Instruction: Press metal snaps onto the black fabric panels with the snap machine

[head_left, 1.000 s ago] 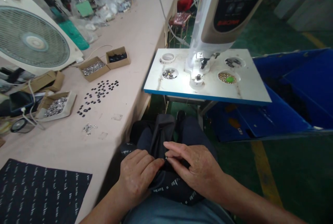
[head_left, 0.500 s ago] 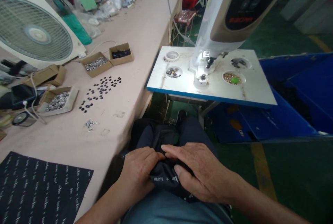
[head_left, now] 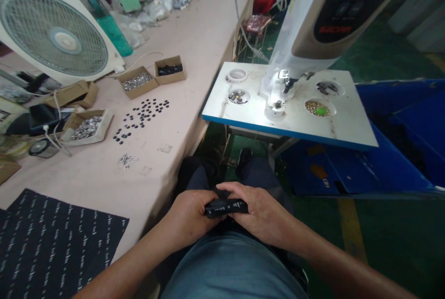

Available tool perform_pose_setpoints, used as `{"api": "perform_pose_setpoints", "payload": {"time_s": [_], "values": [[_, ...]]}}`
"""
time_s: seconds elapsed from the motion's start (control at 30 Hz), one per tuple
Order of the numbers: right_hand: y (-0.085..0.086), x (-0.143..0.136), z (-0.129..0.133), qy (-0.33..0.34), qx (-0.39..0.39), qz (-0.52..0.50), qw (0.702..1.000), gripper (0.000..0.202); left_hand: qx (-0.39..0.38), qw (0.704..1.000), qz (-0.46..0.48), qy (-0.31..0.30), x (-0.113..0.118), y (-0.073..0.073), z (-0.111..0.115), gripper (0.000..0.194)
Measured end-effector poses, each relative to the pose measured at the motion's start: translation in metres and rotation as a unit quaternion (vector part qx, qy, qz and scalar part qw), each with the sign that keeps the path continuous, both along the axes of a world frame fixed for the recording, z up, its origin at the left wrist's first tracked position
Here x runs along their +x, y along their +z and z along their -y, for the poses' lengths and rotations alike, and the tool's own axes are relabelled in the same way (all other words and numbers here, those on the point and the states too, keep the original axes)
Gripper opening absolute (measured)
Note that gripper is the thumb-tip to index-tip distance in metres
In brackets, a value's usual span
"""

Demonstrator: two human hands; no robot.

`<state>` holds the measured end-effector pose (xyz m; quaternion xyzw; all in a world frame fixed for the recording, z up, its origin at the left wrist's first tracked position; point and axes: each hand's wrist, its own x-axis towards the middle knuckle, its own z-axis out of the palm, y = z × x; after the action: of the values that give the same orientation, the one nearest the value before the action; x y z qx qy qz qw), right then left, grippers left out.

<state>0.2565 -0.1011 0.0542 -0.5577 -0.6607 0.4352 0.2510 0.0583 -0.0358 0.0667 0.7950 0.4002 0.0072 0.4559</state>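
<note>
A black cloth with white printed lettering [head_left: 226, 207] is bunched over my lap, with a narrow folded edge stretched between my two hands. My left hand [head_left: 193, 210] is closed on its left end, the thumb along the top. On the right end my right hand [head_left: 256, 211] grips the same cloth, its index finger reaching over toward the left. Most of the cloth's lower part is hidden by my hands and body. On the table to the left lies a flat black printed cloth [head_left: 66, 243].
A press machine [head_left: 313, 44] stands over a white worktop [head_left: 239, 120] with round wells of small parts. Small black discs [head_left: 142, 116] and silver pieces [head_left: 128, 160] lie on the table, near cardboard boxes [head_left: 170, 76] and a fan [head_left: 59, 39]. Blue bins [head_left: 313, 178] stand right.
My hands have drawn the loose cloth into a tighter, narrow fold. The right hand has moved slightly left and its fingers have closed in. The head view has shifted a little.
</note>
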Motion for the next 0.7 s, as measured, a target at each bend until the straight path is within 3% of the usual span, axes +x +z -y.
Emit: {"api": "perform_pose_setpoints", "payload": {"time_s": [0.23, 0.37, 0.53, 0.7], "values": [[0.009, 0.008, -0.01, 0.006, -0.101, -0.124, 0.987, 0.057, -0.253, 0.962, 0.095, 0.041, -0.003, -0.006, -0.006, 0.021], [0.001, 0.011, -0.013, -0.004, -0.176, -0.204, 0.963, 0.056, -0.311, 0.943, 0.089, 0.072, -0.002, -0.009, -0.004, 0.024], [-0.008, 0.013, -0.018, -0.026, -0.213, -0.249, 0.944, 0.05, -0.361, 0.915, 0.122, 0.134, 0.001, -0.019, 0.0, 0.032], [-0.014, 0.016, -0.03, -0.053, -0.274, -0.314, 0.907, 0.047, -0.428, 0.854, 0.209, 0.21, 0.003, -0.034, 0.009, 0.035]]}}
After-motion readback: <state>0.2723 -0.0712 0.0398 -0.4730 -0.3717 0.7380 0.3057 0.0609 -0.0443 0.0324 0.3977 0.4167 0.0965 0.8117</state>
